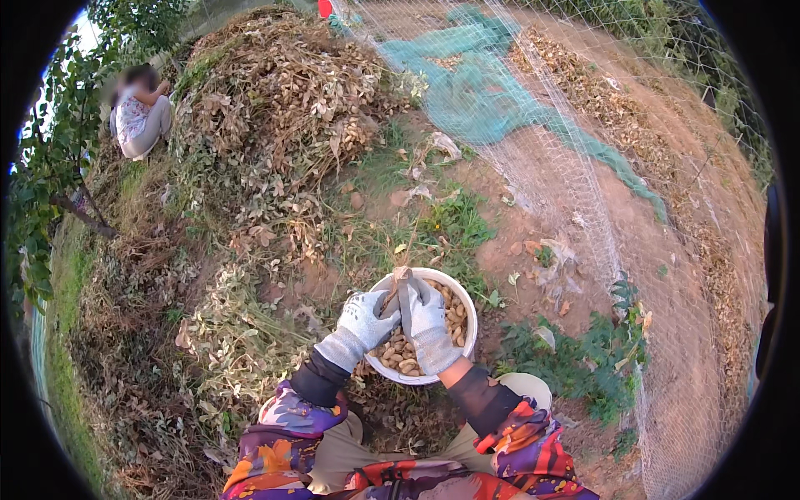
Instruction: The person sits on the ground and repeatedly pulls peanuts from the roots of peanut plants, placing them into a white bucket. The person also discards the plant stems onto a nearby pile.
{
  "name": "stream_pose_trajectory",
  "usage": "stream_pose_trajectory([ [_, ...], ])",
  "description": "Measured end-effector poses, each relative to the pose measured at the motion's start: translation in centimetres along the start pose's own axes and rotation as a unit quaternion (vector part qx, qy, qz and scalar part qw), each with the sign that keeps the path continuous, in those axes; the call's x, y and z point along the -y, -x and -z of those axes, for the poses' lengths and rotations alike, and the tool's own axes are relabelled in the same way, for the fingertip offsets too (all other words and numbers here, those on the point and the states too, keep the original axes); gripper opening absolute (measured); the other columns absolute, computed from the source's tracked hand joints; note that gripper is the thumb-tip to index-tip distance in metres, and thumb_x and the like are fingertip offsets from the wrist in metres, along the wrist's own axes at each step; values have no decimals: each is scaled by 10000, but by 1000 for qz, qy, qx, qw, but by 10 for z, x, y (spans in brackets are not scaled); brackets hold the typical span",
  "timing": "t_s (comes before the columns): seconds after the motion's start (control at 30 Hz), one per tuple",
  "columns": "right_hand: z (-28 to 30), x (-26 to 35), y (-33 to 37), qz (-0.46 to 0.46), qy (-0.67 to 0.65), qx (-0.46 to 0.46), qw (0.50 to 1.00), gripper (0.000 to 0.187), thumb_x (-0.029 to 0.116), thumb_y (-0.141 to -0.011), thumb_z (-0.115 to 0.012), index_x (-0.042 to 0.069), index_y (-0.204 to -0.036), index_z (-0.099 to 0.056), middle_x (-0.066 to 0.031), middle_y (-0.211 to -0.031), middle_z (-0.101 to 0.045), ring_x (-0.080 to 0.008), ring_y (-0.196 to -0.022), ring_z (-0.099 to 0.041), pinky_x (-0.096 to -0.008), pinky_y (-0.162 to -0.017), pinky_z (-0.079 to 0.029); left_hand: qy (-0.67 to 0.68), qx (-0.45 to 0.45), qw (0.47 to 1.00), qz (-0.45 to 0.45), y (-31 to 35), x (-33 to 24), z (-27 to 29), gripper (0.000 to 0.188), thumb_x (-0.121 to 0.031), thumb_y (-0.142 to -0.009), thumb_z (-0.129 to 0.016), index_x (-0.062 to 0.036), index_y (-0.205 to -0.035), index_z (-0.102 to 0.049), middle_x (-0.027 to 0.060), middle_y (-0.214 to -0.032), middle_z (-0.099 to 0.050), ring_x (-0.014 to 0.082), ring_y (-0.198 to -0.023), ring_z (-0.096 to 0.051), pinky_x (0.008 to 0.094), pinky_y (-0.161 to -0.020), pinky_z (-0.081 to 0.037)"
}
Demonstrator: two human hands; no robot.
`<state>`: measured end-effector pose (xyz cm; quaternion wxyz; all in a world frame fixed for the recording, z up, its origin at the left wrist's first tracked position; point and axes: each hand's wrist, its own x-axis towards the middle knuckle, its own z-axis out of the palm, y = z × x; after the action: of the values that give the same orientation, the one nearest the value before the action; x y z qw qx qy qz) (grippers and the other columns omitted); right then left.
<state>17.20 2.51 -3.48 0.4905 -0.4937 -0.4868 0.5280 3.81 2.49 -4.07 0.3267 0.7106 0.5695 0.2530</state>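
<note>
- Dry plant stalk (402, 272) was held over the far rim of a white bucket (472, 323); grip of the gloved right hand (427, 321) was closed on it.
- Gloved left hand (365, 319) was placed just beside it, fingers bent; whether its grip was closed on the stalk could not be told.
- Unshelled peanuts (403, 358) were contained in the bucket.
- Heaped dried plants (275, 100) were observed beyond, near a crouching person (143, 121).

On my feed, gloved hands (430, 315): matt knit cloth, grey-coated fingers. Bucket (472, 321): smooth plastic. Peanuts (402, 356): rough, matt shells. I see printed cloth sleeves (525, 446), dry, coarse plant heap (258, 108), thin, meshed green netting (475, 96).
</note>
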Motion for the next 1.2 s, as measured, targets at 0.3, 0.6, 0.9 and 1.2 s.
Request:
stream_pose_trajectory([
  [0.3, 19, -2, -13, 47, 1, 192, 980, 315, 262, -911, -463, -27, -895, -589, -143, -740, -606, -237, -668, -577, -349, -610, -445, 278, 147, 948, 38, 14, -15, 33, 250, -214, -786, -583, 13, -888, -601, -19, -694, -568, 55, -610, -506, 234, -546, -419],
  [0.6, 4, -6, -5, 26, -44, 89, 995, 387, 372, -897, -509, -1, -998, -545, -29, -808, -559, -108, -713, -515, -272, -632, -452, 324, 9, 942, 91, -4, 6, 2, 320, -143, -825, -570, 29, -1095, -561, 69, -885, -636, 92, -751, -548, 268, -679, -465],
  [0.9, 9, 14, 3, -22, -159, 55, 985, 406, 408, -934, -420, 33, -860, -556, -12, -629, -554, -66, -517, -476, -204, -464, -362, 322, 64, 944, 41, -4, -1, 0, 374, -238, -797, -577, 21, -1066, -552, 85, -846, -624, 117, -730, -566, 285, -685, -462],
  [1.2, 35, 24, -5, -93, -44, 202, 974, 527, 540, -895, -392, 47, -994, -551, 13, -725, -535, -39, -561, -470, -187, -451, -394, 371, 178, 911, 32, 5, -31, 31, 220, -245, -865, -533, -26, -882, -540, 38, -575, -540, 125, -444, -504, 250, -416, -403],
])
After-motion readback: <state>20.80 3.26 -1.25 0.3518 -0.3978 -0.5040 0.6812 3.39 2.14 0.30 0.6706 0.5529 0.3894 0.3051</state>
